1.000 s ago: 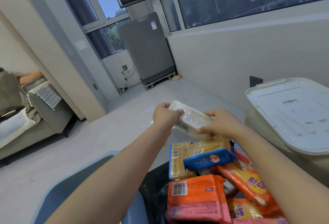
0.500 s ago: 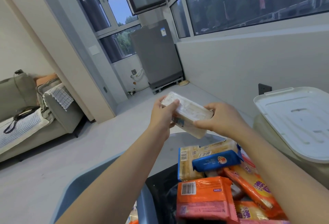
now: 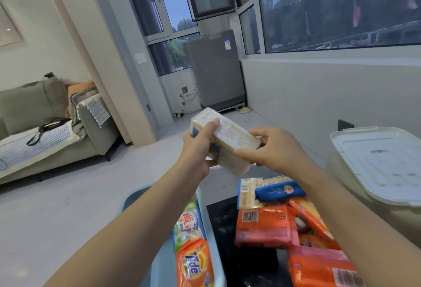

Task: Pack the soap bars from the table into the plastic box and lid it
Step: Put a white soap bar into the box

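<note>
I hold a pale soap pack (image 3: 230, 136) in clear wrap up in the air over the far end of the table. My left hand (image 3: 200, 147) grips its left end and my right hand (image 3: 268, 147) grips its right end. Below, a pile of soap bars (image 3: 271, 225) in orange, yellow and blue wrappers lies on the dark table (image 3: 223, 218). The blue plastic box (image 3: 207, 238) sits at the lower left under my left arm, with an orange Tide soap (image 3: 196, 264) and a green-and-white soap (image 3: 188, 220) inside. A white lid (image 3: 385, 163) rests at the right.
The white lid lies on a pale bin (image 3: 410, 218) beside the table. A grey sofa (image 3: 45, 127) stands at the left, and a grey appliance (image 3: 216, 70) in the far corner under the windows. Bare floor lies between.
Both hands have lifted the pale soap pack higher and tilted it. The view has dropped, so the blue box with its soaps now shows.
</note>
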Motion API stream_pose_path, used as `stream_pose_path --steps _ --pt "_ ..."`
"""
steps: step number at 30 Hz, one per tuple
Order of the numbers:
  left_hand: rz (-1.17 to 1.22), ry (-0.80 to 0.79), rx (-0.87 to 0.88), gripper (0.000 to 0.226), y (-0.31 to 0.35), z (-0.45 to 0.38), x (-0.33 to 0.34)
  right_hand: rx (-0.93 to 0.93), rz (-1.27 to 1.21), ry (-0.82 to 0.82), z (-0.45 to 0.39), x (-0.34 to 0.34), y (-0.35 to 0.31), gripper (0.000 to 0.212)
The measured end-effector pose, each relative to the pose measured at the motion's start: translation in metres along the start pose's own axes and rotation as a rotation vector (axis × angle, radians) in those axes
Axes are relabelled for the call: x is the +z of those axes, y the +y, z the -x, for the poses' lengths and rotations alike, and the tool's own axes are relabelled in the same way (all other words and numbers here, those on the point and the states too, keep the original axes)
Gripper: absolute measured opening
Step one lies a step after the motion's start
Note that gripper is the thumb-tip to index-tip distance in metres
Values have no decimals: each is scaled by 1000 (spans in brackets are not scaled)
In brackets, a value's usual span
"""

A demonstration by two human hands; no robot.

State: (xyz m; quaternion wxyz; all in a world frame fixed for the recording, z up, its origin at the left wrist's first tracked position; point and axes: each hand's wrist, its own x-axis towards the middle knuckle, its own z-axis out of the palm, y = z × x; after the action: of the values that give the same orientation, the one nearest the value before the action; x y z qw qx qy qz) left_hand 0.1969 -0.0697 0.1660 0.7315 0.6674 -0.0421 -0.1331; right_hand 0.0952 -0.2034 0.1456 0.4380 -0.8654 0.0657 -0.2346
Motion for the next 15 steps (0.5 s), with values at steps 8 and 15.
stream_pose_path --steps 8,15 --pt "31 39 -18 55 9 38 -63 -83 -133 -153 22 32 -43 31" --pt "-48 -8 -92 33 8 66 -121 8 -202 -527 44 65 -70 42"
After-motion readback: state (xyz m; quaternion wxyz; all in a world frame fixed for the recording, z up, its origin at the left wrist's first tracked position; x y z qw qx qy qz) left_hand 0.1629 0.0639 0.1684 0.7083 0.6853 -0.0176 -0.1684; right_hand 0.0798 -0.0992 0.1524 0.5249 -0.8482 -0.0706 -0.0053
